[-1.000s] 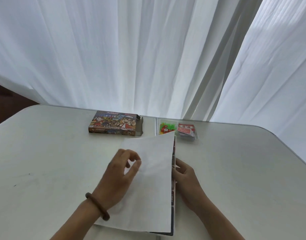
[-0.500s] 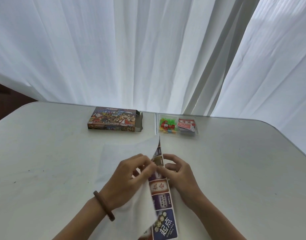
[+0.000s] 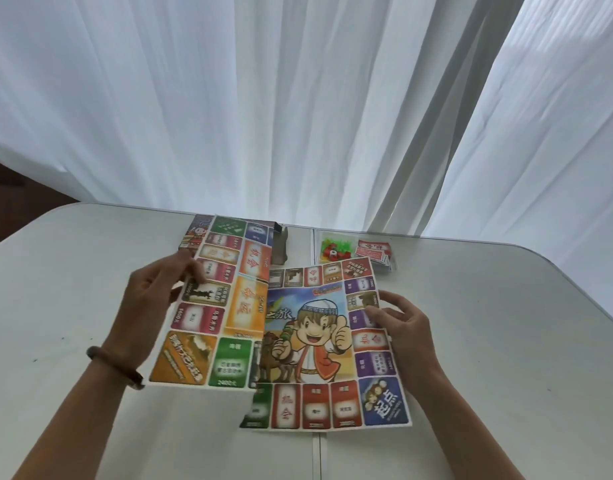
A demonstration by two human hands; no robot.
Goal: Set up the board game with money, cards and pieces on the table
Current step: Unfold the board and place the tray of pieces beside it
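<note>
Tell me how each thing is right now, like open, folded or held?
Game board: half unfolded, right part flat on the table, left flap lifted.
Left hand: grips the lifted flap.
Right hand: fingers rest on the board's right edge.
Game box: lying flat, end flap looks open.
Clear case: holds small pieces and red cards; lid unclear.

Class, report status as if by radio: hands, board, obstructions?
Left hand grips board, left half raised; right hand rests on flat right half. Game box close behind raised half.
</note>
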